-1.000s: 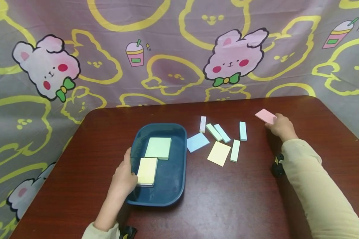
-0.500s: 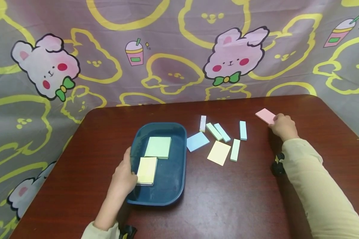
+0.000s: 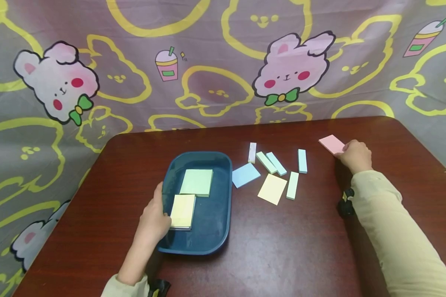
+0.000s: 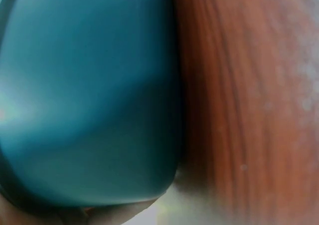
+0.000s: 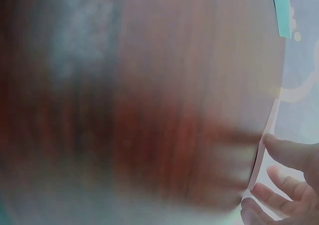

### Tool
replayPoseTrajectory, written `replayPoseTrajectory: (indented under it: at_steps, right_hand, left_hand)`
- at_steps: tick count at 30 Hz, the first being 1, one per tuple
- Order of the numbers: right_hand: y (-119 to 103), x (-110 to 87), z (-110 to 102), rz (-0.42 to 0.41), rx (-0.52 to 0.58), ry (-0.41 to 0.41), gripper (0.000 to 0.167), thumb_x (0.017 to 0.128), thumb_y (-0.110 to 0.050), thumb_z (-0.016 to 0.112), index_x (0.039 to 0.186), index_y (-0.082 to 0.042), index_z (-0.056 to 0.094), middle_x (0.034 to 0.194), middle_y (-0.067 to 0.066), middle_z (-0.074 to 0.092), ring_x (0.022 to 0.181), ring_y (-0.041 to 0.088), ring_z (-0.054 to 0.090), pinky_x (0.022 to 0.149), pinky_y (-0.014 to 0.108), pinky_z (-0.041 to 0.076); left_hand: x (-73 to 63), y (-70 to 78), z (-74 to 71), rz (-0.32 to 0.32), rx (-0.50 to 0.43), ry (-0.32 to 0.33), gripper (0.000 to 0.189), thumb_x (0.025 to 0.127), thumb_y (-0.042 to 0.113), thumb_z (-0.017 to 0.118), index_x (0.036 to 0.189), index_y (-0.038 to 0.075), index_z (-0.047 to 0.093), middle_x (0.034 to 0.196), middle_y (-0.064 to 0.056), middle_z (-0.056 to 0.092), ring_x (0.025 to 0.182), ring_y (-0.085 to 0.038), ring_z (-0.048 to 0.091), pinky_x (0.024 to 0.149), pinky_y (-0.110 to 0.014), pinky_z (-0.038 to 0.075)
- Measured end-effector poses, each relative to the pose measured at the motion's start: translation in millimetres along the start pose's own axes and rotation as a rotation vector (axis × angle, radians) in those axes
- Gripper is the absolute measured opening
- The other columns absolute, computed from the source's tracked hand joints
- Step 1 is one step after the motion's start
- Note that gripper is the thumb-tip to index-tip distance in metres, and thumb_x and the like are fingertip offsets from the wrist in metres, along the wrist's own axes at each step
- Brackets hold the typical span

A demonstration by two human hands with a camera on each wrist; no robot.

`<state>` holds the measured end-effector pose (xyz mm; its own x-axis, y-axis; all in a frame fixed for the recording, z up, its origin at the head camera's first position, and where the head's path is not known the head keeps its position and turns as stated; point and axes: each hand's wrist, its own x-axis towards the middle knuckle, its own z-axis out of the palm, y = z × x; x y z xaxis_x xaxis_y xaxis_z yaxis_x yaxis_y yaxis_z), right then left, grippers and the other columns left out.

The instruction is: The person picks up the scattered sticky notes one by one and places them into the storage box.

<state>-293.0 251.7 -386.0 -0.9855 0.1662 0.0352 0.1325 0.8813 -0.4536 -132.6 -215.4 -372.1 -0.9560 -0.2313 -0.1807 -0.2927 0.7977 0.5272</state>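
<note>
Shifting very slightly rightward with the right hand [image 3: 356, 156]: one pink pad [image 3: 331, 143], at the table's [image 3: 282, 247] far right; this suggests a hold being settled, though whether it is lifted cannot be told. Right thumb and fingertips: clamped on the pad's near-right end. Left hand [image 3: 153, 218]: thumb over the left rim of one blue tray [image 3: 212, 227], fingers curled outside. Within: green pad [image 3: 196, 182], yellow pad [image 3: 183, 209]. Between tray and right hand: five narrow pads [image 3: 292, 185].
</note>
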Motion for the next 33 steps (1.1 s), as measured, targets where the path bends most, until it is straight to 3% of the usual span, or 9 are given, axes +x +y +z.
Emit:
replayPoseTrajectory:
  at_steps: [6, 14, 19, 28, 33]
  right_hand:
    - [-1.8, -0.2, -3.2, 0.048, 0.041, -0.019, 0.055, 0.083, -0.016, 0.062, 0.115, 0.023, 0.041, 0.108, 0.042, 0.045, 0.100, 0.057, 0.043, 0.090, 0.062, 0.034]
    - [-3.8, -1.3, -3.5, 0.004, -0.008, -0.018, 0.049, 0.081, -0.017, 0.065, 0.102, 0.025, 0.052, 0.098, 0.042, 0.047, 0.097, 0.054, 0.038, 0.086, 0.061, 0.033]
    - [-4.0, -0.9, -3.5, 0.031, 0.009, -0.056, 0.052, 0.081, -0.018, 0.064, 0.105, 0.025, 0.050, 0.100, 0.041, 0.041, 0.100, 0.055, 0.034, 0.086, 0.061, 0.031]
    - [-6.1, -0.4, -2.6, 0.037, 0.047, -0.041, 0.060, 0.079, -0.015, 0.064, 0.112, 0.028, 0.040, 0.103, 0.044, 0.046, 0.092, 0.055, 0.046, 0.083, 0.061, 0.040]
    - [-8.7, -0.4, -2.2, 0.044, 0.073, -0.040, 0.064, 0.078, -0.011, 0.066, 0.118, 0.026, 0.034, 0.108, 0.043, 0.044, 0.097, 0.055, 0.045, 0.088, 0.061, 0.039]
  left_hand:
    - [-0.2, 0.6, -0.1, -0.001, -0.002, 0.002, 0.082, 0.082, -0.009, 0.053, 0.151, 0.003, 0.010, 0.137, -0.035, 0.041, 0.089, -0.040, 0.057, 0.059, -0.034, 0.046]
    - [-0.3, 0.9, -0.1, -0.005, -0.008, -0.002, 0.082, 0.082, -0.009, 0.052, 0.152, 0.003, 0.009, 0.137, -0.036, 0.040, 0.085, -0.038, 0.057, 0.057, -0.032, 0.044]
    - [-0.6, 0.6, -0.2, -0.009, -0.014, -0.006, 0.082, 0.082, -0.009, 0.052, 0.152, 0.003, 0.009, 0.138, -0.036, 0.039, 0.083, -0.038, 0.057, 0.055, -0.032, 0.043]
    - [0.1, -0.3, -0.6, -0.004, -0.016, -0.005, 0.083, 0.082, -0.010, 0.051, 0.152, 0.003, 0.009, 0.140, -0.035, 0.038, 0.086, -0.039, 0.057, 0.057, -0.032, 0.044]
    - [-0.1, -0.1, -0.4, 0.004, -0.025, -0.001, 0.083, 0.081, -0.011, 0.051, 0.152, 0.003, 0.010, 0.139, -0.036, 0.039, 0.085, -0.039, 0.057, 0.056, -0.032, 0.043]
